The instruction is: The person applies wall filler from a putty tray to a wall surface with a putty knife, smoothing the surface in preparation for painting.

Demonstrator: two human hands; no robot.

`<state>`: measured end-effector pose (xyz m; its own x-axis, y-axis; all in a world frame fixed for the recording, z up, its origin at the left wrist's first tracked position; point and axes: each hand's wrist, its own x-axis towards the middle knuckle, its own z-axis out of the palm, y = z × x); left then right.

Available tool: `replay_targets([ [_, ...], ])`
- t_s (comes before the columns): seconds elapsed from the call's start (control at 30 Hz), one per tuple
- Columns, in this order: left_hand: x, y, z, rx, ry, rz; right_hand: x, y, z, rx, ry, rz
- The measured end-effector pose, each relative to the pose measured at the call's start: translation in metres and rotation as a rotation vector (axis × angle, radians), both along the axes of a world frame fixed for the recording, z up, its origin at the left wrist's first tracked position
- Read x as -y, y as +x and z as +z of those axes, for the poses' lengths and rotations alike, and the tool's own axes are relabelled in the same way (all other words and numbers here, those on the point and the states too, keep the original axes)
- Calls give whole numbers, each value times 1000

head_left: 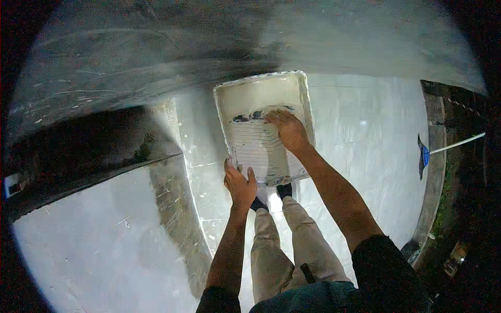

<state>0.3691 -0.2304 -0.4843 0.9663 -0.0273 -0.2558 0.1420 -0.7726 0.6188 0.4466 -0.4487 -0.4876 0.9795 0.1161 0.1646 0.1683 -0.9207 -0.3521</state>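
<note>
A paint tray (249, 151) with a ridged slope and a deep end is held up in front of my legs, its rim crusted with pale paint. My left hand (241, 186) is closed on its near left edge, thumb over the rim. Inside the tray, my right hand (288, 130) reaches across the top of the ridges, fingers stretched out and touching the surface. Next to those fingertips runs a ragged band of dark patches (248, 117), where the pale coating looks broken. Whether a loose bit lies under the fingers is hidden.
I stand on a pale floor (365, 130) with a grey wall (130, 68) ahead. A rough-edged pale ledge (172, 224) is at left. Towards the right, a blue-headed broom or squeegee (424, 156) with a white pole lies by a low curb (437, 120).
</note>
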Motion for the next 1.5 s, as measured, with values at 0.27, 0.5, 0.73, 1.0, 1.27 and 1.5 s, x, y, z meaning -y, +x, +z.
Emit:
replay_targets([
  [0.27,2,-9,-5,-75,10,5,2,2,-9,-6,126,10],
  [0.5,11,-15,-3,-109,38,26,5,6,-12,34,29,65],
  [0.73,6,-12,4,-177,82,12,-10,-33,14,-218,143,171],
  [1.0,-3,-4,75,-22,152,32,0,-37,61,-442,823,-55],
  [1.27,-47,-6,171,271,365,84,-44,-4,129,-754,1650,31],
  [1.5,-19,-31,220,478,566,129,-39,7,164,-882,1801,267],
])
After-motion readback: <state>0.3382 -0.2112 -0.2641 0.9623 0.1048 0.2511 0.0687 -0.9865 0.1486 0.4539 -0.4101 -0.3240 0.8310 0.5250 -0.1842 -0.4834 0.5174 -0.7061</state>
